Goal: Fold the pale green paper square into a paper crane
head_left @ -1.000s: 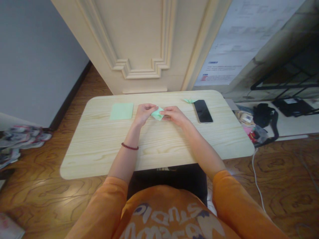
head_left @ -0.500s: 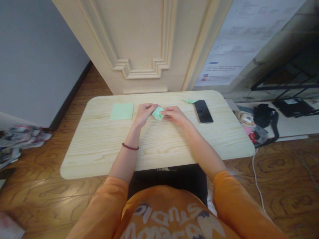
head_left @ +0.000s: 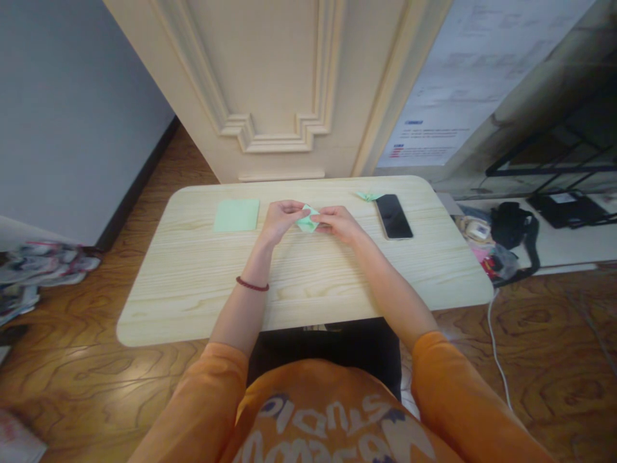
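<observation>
Both my hands meet over the far middle of a pale wooden table (head_left: 193, 283). Between them is a small, partly folded piece of light green paper (head_left: 307, 220). My left hand (head_left: 279, 220) pinches its left side with curled fingers. My right hand (head_left: 337, 222) pinches its right side. A red bead bracelet sits on my left wrist. A flat stack of light green paper squares (head_left: 236, 215) lies on the table to the left of my hands.
A black phone (head_left: 394, 216) lies face up at the table's far right, with a small folded green paper figure (head_left: 369, 195) just beyond it. A cream panelled door stands behind the table. Bags and a cable lie on the floor at the right.
The green paper has been squeezed slightly smaller between my fingers and my hands have drawn a little closer together. Nothing else has moved.
</observation>
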Action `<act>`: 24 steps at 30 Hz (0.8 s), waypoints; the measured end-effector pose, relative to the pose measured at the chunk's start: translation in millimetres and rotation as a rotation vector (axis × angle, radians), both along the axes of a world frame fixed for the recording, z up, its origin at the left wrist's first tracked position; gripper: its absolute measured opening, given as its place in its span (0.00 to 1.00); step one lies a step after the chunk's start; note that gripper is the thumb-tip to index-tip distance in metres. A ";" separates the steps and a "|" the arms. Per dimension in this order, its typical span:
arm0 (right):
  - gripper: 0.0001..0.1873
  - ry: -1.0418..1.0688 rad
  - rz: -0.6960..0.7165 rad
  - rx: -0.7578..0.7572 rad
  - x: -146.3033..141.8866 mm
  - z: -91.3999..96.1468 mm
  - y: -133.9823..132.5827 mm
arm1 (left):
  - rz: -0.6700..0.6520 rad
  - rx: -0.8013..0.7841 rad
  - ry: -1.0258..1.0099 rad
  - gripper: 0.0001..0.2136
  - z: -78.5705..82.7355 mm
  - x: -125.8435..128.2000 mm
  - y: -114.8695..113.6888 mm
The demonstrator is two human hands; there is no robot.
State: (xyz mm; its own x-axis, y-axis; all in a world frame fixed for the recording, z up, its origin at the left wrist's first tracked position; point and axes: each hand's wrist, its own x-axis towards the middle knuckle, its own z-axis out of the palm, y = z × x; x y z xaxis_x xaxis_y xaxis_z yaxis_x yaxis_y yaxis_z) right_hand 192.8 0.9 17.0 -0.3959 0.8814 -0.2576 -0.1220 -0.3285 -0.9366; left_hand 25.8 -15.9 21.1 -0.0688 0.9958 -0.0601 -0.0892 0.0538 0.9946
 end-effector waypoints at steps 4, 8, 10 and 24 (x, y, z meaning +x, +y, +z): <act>0.17 -0.005 0.003 0.008 0.3 -0.1 -0.1 | 0.023 -0.020 -0.029 0.21 -2.4 1.1 1.7; 0.17 0.010 0.005 0.012 0.8 -1.7 0.3 | 0.037 -0.028 -0.046 0.20 -4.5 2.6 2.8; 0.17 0.015 0.008 0.009 0.8 -2.0 0.5 | 0.050 -0.030 -0.034 0.18 -5.9 2.9 3.4; 0.15 -0.020 -0.006 0.032 0.4 -1.6 -0.1 | 0.017 0.065 0.094 0.21 -5.2 -0.7 3.1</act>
State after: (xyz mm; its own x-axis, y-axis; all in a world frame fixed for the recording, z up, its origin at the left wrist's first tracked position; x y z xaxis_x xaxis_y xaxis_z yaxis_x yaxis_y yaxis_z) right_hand 193.2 0.8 15.4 -0.3860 0.8915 -0.2372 -0.1053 -0.2981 -0.9487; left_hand 25.1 -12.9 15.8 -0.0880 0.9961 0.0121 0.0045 -0.0117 0.9999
